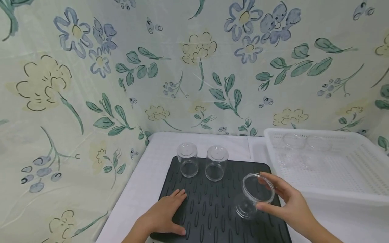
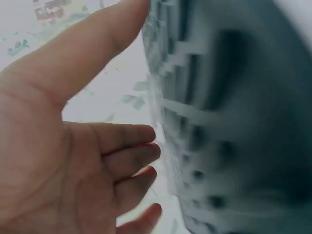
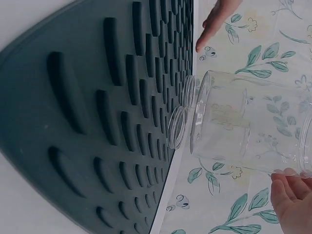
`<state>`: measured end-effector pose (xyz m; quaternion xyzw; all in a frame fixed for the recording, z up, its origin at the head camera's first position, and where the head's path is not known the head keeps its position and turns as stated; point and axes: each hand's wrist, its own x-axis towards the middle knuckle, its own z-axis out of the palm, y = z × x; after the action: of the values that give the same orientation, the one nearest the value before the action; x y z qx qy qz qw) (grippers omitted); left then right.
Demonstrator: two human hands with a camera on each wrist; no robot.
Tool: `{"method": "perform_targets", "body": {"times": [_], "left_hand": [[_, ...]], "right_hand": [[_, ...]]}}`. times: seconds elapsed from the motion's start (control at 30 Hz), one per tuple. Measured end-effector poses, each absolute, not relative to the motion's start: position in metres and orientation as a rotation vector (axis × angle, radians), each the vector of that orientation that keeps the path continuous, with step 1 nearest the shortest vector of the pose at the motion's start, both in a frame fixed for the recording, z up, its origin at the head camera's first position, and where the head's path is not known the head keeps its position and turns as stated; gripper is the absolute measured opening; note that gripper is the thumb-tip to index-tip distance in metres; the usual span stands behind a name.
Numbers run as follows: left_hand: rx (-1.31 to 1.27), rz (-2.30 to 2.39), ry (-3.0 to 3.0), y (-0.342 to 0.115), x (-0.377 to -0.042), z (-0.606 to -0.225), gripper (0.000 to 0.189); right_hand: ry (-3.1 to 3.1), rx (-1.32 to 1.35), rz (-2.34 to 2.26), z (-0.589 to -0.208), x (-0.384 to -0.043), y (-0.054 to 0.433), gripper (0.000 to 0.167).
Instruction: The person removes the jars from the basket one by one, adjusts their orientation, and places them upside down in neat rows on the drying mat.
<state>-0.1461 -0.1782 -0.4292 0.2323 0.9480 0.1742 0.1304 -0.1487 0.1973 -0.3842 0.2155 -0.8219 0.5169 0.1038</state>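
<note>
My right hand (image 1: pixel 287 202) holds a clear glass jar (image 3: pixel 248 124) by its rim, thumb on one side and fingers on the other. The jar's mouth faces up and its base is low over the right part of a black ribbed mat (image 1: pixel 209 202). Over the mat's left edge lies my left hand (image 1: pixel 165 212), fingers extended and thumb spread, gripping nothing. Two more clear jars, a left one (image 1: pixel 187 160) and a right one (image 1: pixel 216 163), stand mouth down side by side at the back of the mat.
A white plastic basket (image 1: pixel 328 195) stands to the right of the mat, with clear jars (image 1: pixel 293 141) at its back left. White cloth (image 1: pixel 143 179) covers the table. Floral fabric (image 1: pixel 194 74) hangs behind and on the left.
</note>
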Motion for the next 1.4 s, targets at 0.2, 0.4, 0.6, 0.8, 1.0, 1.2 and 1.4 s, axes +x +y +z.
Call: {"method": "perform_targets", "body": {"times": [0.2,0.4,0.6,0.8,1.0,1.2,1.4], "left_hand": [[0.865,0.578,2.747,-0.157,-0.150,-0.409,0.100],[1.072,0.656,2.686,-0.137,-0.157,-0.393,0.092],[1.149,0.801,2.635,-0.124,-0.162,-0.387,0.091],[1.152,1.090,2.579,-0.106,-0.167,-0.384,0.089],[1.204,1.281,2.487,-0.085,-0.173,-0.380,0.087],[1.239,1.367,2.399,-0.071,-0.175,-0.381,0.086],[1.249,1.413,2.360,-0.064,-0.176,-0.381,0.082]], "right_hand": [[-2.414,0.659,1.542,-0.386,-0.147,0.196,0.076],[-2.420,0.663,1.564,-0.389,-0.145,0.192,0.074],[-2.408,0.689,1.599,-0.389,-0.143,0.186,0.074],[-2.353,0.766,1.576,-0.389,-0.144,0.182,0.079],[-2.321,0.825,1.549,-0.388,-0.145,0.177,0.081],[-2.294,0.861,1.579,-0.389,-0.144,0.175,0.080],[-2.302,0.885,1.592,-0.390,-0.143,0.175,0.079]]}}
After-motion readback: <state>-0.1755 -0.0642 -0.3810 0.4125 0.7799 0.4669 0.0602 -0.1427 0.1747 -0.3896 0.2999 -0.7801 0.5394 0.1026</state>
